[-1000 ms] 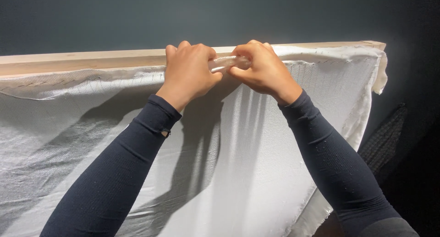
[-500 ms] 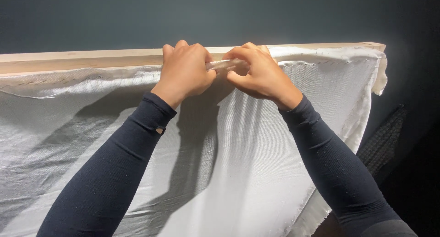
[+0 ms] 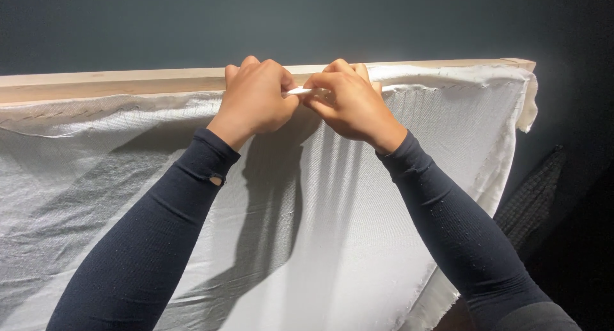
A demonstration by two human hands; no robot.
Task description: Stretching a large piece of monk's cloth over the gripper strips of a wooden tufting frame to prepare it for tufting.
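Left hand [image 3: 256, 101] and right hand [image 3: 348, 104] pinch the white cloth [image 3: 332, 228] edge; pull evenly over the wooden bar [image 3: 128, 81].

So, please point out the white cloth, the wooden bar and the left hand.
white cloth [image 3: 332, 241], head view, on its flat hanging middle.
wooden bar [image 3: 115, 83], head view, on its bare front face.
left hand [image 3: 256, 101], head view, on its back.

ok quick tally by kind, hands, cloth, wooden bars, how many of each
hands: 2, left hand and right hand, both pinching the cloth edge
white cloth: 1
wooden bar: 1
total: 4
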